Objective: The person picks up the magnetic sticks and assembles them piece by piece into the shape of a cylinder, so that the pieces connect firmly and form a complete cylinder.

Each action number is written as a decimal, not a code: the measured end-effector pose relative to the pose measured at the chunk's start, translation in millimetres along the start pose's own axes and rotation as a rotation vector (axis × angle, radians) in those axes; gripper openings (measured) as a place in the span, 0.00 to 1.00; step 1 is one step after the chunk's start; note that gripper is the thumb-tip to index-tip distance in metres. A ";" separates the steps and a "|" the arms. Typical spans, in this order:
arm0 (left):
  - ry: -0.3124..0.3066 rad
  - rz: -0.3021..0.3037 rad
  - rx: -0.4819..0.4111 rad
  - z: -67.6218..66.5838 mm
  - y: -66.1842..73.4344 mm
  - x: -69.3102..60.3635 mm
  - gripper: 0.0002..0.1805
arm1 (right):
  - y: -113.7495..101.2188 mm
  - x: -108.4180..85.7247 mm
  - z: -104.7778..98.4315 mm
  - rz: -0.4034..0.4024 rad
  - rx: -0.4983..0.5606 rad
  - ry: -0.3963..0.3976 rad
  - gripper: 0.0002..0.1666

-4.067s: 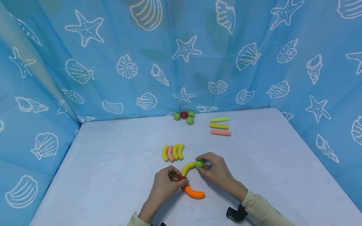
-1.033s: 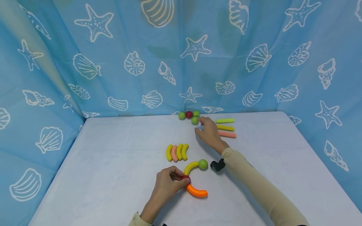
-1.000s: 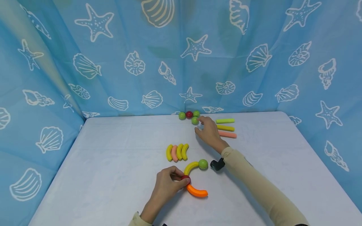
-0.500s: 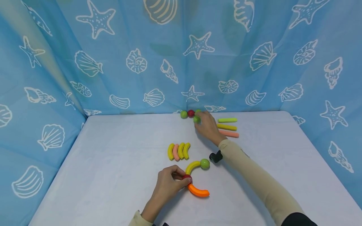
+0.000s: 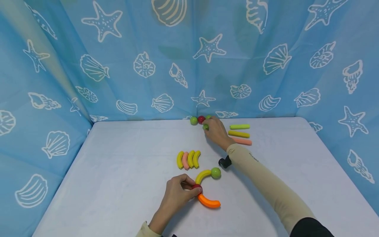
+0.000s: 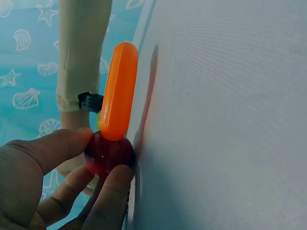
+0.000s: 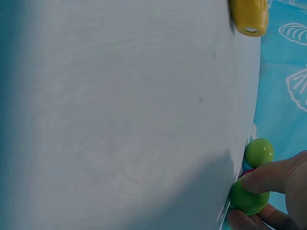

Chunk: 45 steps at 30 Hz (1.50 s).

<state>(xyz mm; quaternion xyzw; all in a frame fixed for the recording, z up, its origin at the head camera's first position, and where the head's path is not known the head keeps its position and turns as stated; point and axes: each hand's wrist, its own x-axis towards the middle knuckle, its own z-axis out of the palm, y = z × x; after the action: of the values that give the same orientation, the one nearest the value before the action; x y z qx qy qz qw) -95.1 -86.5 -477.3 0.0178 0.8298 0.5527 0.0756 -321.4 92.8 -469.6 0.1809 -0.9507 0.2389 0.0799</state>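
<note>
My left hand [image 5: 177, 192] pinches a red ball [image 5: 196, 188] low over the table between thumb and fingers. From that ball run a curved orange stick [image 5: 209, 201] and a curved yellow stick [image 5: 202, 176], whose far end touches a green ball [image 5: 215, 172]. In the left wrist view the orange stick [image 6: 120, 91] rises from the red ball [image 6: 108, 155]. At the back edge my right hand [image 5: 218, 133] grips another green ball [image 5: 205, 127]. The right wrist view has the thumb and fingers around this green ball [image 7: 249, 197], partly covering it.
Behind the held ball sit a green ball [image 5: 193, 120], a red ball [image 5: 201, 119] and a partly hidden green one. Several short curved sticks [image 5: 190, 159] lie mid-table. Straight green [image 5: 240, 126], yellow [image 5: 238, 134] and pink [image 5: 242, 141] sticks lie right of my right hand. A blue curtain [image 5: 127, 82] hangs behind.
My right hand has left the green ball by the yellow stick, reached to the back and taken hold of another green ball. My left hand keeps its hold on the red ball.
</note>
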 end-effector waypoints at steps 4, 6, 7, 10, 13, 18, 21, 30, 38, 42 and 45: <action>0.000 0.000 -0.002 0.9 1.2 -0.4 0.11 | 0.2 -2.3 -2.4 0.007 0.014 -0.003 0.18; 0.000 -0.003 -0.001 1.3 1.7 -0.6 0.11 | -0.1 -4.5 -4.1 0.013 0.021 -0.007 0.18; 0.000 -0.005 -0.001 1.5 1.9 -0.7 0.11 | -0.1 -5.6 -4.7 0.013 0.022 -0.005 0.18; 0.002 0.000 0.002 2.0 1.5 -1.0 0.11 | -1.0 -9.9 -7.7 0.017 0.028 -0.001 0.18; 0.004 0.009 0.004 2.3 1.0 -1.4 0.11 | -1.9 -15.7 -11.0 0.003 0.048 0.008 0.19; 0.006 0.016 -0.001 1.7 1.2 -1.8 0.11 | -2.1 -27.1 -16.8 -0.024 0.068 0.021 0.19; 0.007 0.023 -0.008 1.2 1.9 -2.5 0.11 | -1.6 -34.1 -20.7 -0.043 0.067 0.029 0.18; 0.009 0.018 -0.002 1.5 2.8 -3.1 0.11 | 1.2 -61.2 -34.1 -0.054 0.114 0.056 0.16; 0.020 0.005 0.014 1.3 2.4 -1.5 0.10 | 1.9 -87.9 -44.2 -0.074 0.112 0.075 0.16; 0.020 0.014 0.013 0.5 2.5 -1.8 0.11 | 2.6 -100.3 -48.4 -0.086 0.130 0.072 0.16; 0.021 0.022 0.016 0.2 2.8 -2.1 0.11 | 3.3 -108.1 -51.5 -0.097 0.133 0.079 0.16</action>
<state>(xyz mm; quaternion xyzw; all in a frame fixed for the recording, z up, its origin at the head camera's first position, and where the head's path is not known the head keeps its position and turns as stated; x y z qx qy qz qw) -93.1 -85.5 -474.6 0.0217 0.8348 0.5468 0.0606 -219.6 153.4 -451.8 0.2219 -0.9189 0.3043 0.1169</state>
